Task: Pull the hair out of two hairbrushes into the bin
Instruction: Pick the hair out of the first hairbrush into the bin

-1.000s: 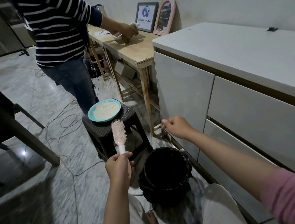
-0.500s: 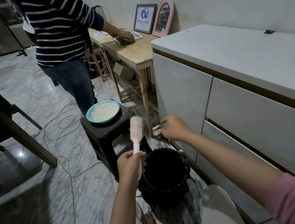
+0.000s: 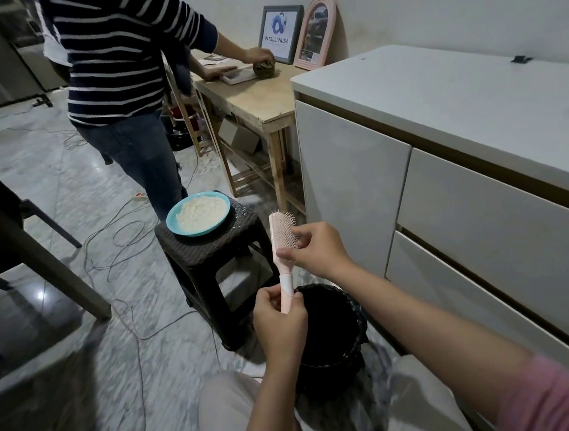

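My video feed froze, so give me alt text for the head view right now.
The left hand holds a pink hairbrush upright by its handle over a black bin while the right hand pinches at its bristles. Beside it, a dark stool carries a blue plate.

The bin mouth lies open below, hemmed by stool and cabinet.

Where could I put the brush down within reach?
The white cabinet top on the right is bare, apart from a small dark clip near the wall. The stool is mostly taken by the blue plate; only its near-right corner beside the hairbrush is free.
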